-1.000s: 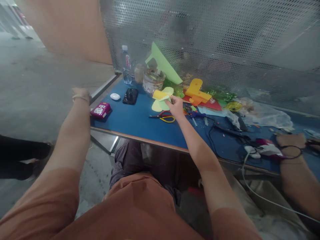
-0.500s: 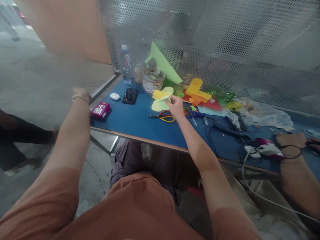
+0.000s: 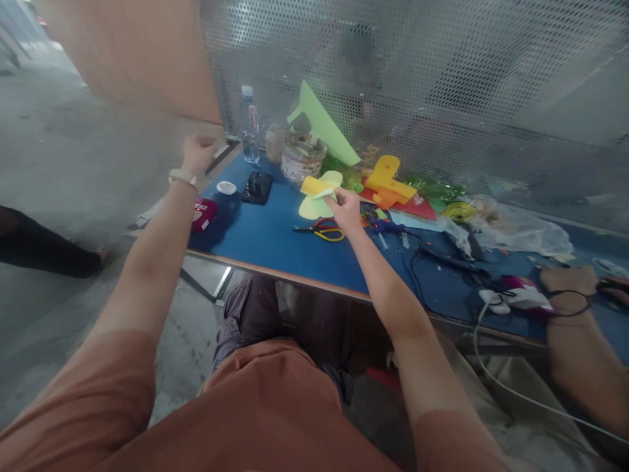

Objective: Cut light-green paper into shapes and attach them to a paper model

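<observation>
My right hand (image 3: 346, 211) pinches a paper flower shape (image 3: 315, 207) with pale green petals and a yellow roll, above the blue table (image 3: 285, 252). Just below it lie scissors (image 3: 328, 233) with red and yellow handles. My left hand (image 3: 197, 154) is raised near the table's left end, smeared by motion, so its fingers are unclear. Under my left forearm sits a magenta packet (image 3: 204, 215), partly hidden. A white oval case (image 3: 227, 188) and a black phone (image 3: 257, 188) lie to the right of it.
A water bottle (image 3: 250, 128), a tub (image 3: 303, 160) and a green paper sheet (image 3: 324, 124) stand along the perforated metal panel (image 3: 442, 85). Yellow paper pieces (image 3: 388, 180), a blue glue gun (image 3: 388, 225) and cables are on the right. Another person's hand (image 3: 570, 280) rests at far right.
My left hand has moved up and to the right, and my forearm now covers part of the magenta packet. The right hand keeps its hold on the paper flower shape.
</observation>
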`<state>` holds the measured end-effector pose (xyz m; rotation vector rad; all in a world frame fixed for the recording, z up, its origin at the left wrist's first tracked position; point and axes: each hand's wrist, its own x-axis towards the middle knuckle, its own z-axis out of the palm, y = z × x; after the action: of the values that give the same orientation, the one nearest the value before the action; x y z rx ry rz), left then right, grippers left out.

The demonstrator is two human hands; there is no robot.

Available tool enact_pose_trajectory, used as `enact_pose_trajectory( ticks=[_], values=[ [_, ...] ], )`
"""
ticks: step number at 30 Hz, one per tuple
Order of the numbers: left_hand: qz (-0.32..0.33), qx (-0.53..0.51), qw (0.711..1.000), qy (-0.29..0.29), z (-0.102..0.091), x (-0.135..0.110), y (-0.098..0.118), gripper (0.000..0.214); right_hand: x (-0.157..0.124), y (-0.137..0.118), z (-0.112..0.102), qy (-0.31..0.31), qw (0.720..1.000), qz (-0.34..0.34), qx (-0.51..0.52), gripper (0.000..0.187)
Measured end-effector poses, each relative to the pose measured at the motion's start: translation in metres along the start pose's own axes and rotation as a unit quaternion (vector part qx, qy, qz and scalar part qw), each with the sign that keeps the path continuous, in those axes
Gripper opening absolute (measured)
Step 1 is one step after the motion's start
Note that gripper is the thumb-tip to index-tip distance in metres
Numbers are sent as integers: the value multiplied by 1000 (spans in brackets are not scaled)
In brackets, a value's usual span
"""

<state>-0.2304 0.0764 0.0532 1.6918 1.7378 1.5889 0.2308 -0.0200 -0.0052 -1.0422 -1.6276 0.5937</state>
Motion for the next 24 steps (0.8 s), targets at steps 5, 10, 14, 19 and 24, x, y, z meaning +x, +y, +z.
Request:
enact_pose_trajectory(
  ticks=[5, 10, 14, 19, 24],
  values=[
    [103, -97, 975, -172, 89, -42, 97, 28, 2, 12, 0, 35, 999, 24, 24, 71],
    [327, -46, 911, -246, 166, -120, 131, 29, 6, 21, -4, 69, 997, 12, 29, 73],
    [374, -10, 899, -229, 193, -153, 117, 37, 4, 18, -5, 58, 998, 5, 12, 74],
    [331, -24, 916, -228, 195, -158, 103, 34, -1, 5, -2, 46, 999, 19, -16, 70],
    [274, -49, 937, -211, 187, -157, 105, 13, -3, -12, -1, 46, 998, 25, -26, 74]
  ],
)
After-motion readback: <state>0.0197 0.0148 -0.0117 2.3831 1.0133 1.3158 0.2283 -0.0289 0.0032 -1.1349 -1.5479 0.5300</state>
